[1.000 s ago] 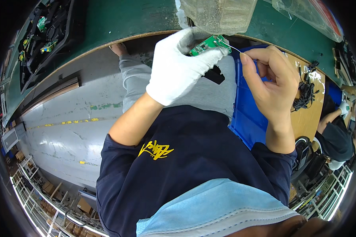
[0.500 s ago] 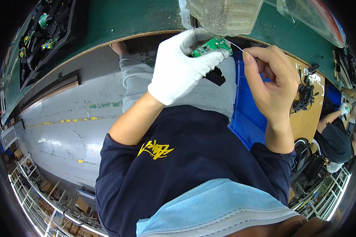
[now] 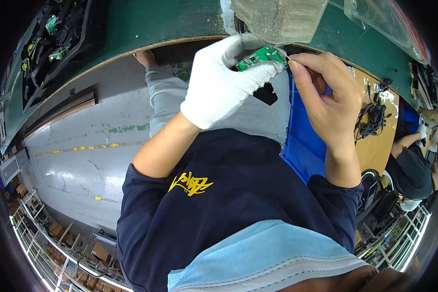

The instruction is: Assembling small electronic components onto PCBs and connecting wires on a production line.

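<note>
While your gloved left hand [image 3: 216,80] grips the green circuit board [image 3: 258,58] by the near edge of the table [image 3: 155,22], the board's long axis runs left to right, its right end angled slightly away from you. There a thin white wire [image 3: 284,54] meets your bare right hand [image 3: 328,92], thumb and forefinger pinched on it. Just beyond is a cloudy plastic box [image 3: 282,22]; a black tray [image 3: 85,29] lies toward the table's left end. Grey floor [image 3: 78,170] spreads leftward; a co-worker [image 3: 410,168] is well apart, right.
</note>
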Available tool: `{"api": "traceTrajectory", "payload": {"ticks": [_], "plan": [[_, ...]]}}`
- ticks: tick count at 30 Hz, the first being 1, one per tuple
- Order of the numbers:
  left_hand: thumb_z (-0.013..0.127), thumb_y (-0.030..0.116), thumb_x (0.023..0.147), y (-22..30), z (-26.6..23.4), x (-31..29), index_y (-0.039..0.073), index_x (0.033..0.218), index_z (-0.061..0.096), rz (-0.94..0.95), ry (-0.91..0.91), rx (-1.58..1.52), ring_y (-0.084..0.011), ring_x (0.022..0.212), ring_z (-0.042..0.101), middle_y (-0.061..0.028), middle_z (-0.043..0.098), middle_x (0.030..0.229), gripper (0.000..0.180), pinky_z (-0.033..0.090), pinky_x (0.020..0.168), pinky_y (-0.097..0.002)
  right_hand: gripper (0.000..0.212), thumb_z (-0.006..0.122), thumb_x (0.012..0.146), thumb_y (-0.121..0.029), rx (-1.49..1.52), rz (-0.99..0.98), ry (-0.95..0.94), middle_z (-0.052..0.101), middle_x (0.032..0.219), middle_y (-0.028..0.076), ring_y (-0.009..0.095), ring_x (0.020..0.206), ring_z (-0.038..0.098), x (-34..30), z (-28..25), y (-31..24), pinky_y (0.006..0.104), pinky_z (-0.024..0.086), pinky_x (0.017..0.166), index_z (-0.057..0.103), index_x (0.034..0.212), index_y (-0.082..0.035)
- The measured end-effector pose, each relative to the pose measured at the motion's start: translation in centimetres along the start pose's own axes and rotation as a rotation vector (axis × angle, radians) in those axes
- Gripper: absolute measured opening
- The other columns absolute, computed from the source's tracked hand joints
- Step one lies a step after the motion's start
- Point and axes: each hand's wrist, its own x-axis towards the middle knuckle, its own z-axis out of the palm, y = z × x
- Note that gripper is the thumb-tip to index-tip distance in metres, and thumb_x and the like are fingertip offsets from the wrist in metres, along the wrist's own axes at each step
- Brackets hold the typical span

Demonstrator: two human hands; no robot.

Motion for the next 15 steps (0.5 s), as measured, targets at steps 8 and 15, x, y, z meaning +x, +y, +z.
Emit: {"api": "traceTrajectory", "payload": {"ticks": [8, 15], "plan": [[0.069, -0.001, 0.08, -1.0, -0.5, 0.6, -0.005, 0.112, 0.06, -0.028, -0.034, -0.051, -0.0097, 0.086, 0.063, -0.0099, 0.068, 0.098, 0.033, 0.053, 0.076, -0.0241, 0.005, 0.063, 0.083, 0.005, 0.715, 0.145, 0.038, 0.054, 0.07, -0.001, 0.004, 0.06, 0.045, -1.5, -0.8, 3.2, 0.0191, 0.034, 0.054, 0.063, 0.087, 0.003], [0.07, 0.002, 0.079, 0.2, -4.0, -1.3, -0.003, 0.114, 0.061, -0.109, -0.098, 0.044, -0.0099, 0.09, 0.062, -0.0081, 0.068, 0.101, 0.036, 0.051, 0.08, -0.025, 0.009, 0.066, 0.081, -0.001, 0.667, 0.468, -0.632, 0.048, 0.068, -0.001, 0.006, 0.061, 0.045, -3.4, -1.7, 5.0, 0.0231, 0.036, 0.054, 0.064, 0.09, -0.003]]}}
